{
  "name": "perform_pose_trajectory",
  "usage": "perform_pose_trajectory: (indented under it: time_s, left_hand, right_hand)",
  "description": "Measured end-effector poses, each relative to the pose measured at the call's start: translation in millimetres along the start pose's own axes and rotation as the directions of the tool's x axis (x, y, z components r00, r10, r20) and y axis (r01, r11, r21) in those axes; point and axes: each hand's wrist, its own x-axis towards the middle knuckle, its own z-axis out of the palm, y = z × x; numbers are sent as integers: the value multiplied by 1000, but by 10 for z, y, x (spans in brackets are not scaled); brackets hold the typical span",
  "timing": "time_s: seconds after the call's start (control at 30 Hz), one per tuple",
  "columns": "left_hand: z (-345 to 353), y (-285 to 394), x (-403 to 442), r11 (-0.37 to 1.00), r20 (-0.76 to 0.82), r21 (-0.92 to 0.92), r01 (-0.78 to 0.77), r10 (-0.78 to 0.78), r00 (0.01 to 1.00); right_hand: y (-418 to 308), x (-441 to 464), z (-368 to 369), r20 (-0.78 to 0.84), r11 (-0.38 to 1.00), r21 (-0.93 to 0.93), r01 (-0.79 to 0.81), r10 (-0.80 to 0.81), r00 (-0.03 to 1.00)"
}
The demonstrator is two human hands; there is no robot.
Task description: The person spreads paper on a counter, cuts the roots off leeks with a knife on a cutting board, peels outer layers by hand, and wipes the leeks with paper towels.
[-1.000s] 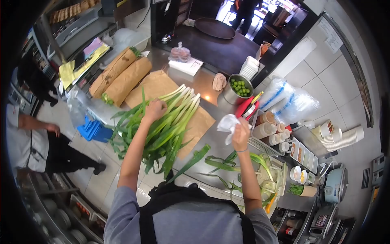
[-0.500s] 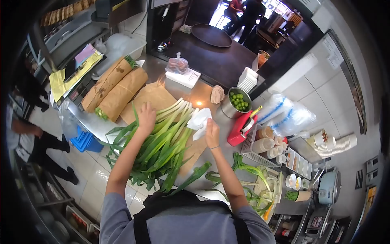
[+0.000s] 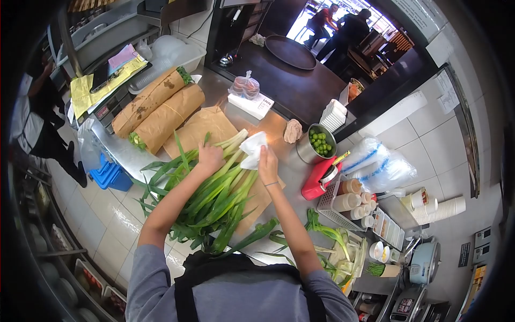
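A large bunch of leeks (image 3: 214, 196) lies across brown paper (image 3: 206, 126) on the steel counter, white stems pointing away and green leaves toward me. My left hand (image 3: 211, 156) rests on the left side of the bunch, fingers curled round a leek just below its pale stem. In my right hand (image 3: 268, 165) is a white paper towel (image 3: 253, 150), pinched in closed fingers against the stem ends. The towel hides some of the tips.
Two brown paper-wrapped bundles (image 3: 169, 115) lie to the left. Beyond the leeks sits a white box (image 3: 251, 105). A metal pot of green limes (image 3: 316, 144), a red container (image 3: 320, 180) and a basket of bottles (image 3: 348, 201) stand at right, near vegetable trimmings (image 3: 343, 252). Another person (image 3: 45, 112) stands far left.
My left hand has moved right and nearer to me, its fingers closing on a leek. My right hand and the paper towel have shifted slightly left. The view has tilted a little.
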Motion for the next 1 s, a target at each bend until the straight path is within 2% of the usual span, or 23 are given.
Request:
perform_pose_trajectory:
  time_s: [0.03,0.07,0.17,0.2,0.3,0.33,0.37,0.4,0.43,0.47,0.57,0.6,0.7,0.73,0.83,0.97,1.0]
  left_hand:
    - [-44,14,-9,1000,-26,-6,21,-21,999]
    - [-82,13,-26,999,-51,-13,42,-43,998]
    - [-180,-28,-99,999,-78,-50,20,-24,997]
    - [-161,-56,-116,997,-136,-83,-3,-8,991]
    - [-73,-136,-196,979,-259,-187,-78,27,965]
    - [-67,-135,-212,968,-270,-229,-101,36,962]
    - [-62,-135,-227,954,-281,-269,-129,50,959]
    - [-44,-156,-233,950,-282,-286,-121,37,959]
    - [-17,-181,-231,945,-286,-305,-115,24,958]
    - [-46,-181,-228,940,-291,-322,-109,11,957]
    - [-144,-189,-284,884,-162,-463,-63,-14,987]
    - [-156,-193,-298,875,-165,-478,-78,-2,986]
    - [-118,-217,-289,876,-148,-474,-90,21,989]
    - [-112,-228,-280,879,-152,-468,-90,20,988]
    - [-84,-200,-265,874,-161,-477,-97,21,987]
    - [-80,-180,-210,854,-169,-509,-106,22,985]
    - [-93,-183,-177,860,-179,-498,-112,24,984]
  right_hand:
    - [35,9,76,20,995,-72,69,-67,998]
    - [68,-3,154,59,971,-111,210,-205,977]
    - [161,-57,275,166,935,-184,305,-276,947]
    - [156,-3,227,126,980,-140,145,-128,984]
    - [14,336,109,-272,997,-70,22,-40,961]
    - [-12,411,187,-260,986,-82,147,-163,952]
    - [-26,461,304,-83,938,-193,289,-309,948]
    - [-96,482,411,108,857,-275,435,-422,900]
    - [-174,419,528,371,812,-328,484,-360,856]
    - [-279,384,587,602,760,-359,542,-255,756]
    - [-38,478,687,551,769,-255,587,-384,741]
    - [30,556,686,550,689,-312,654,-430,716]
    - [142,804,453,648,720,-297,627,-331,686]
    - [271,856,473,637,691,-252,677,-408,654]
    - [425,1002,356,565,681,-377,628,-368,739]
    - [571,1149,284,550,701,-382,602,-351,758]
    - [551,1159,266,533,734,-407,543,-292,794]
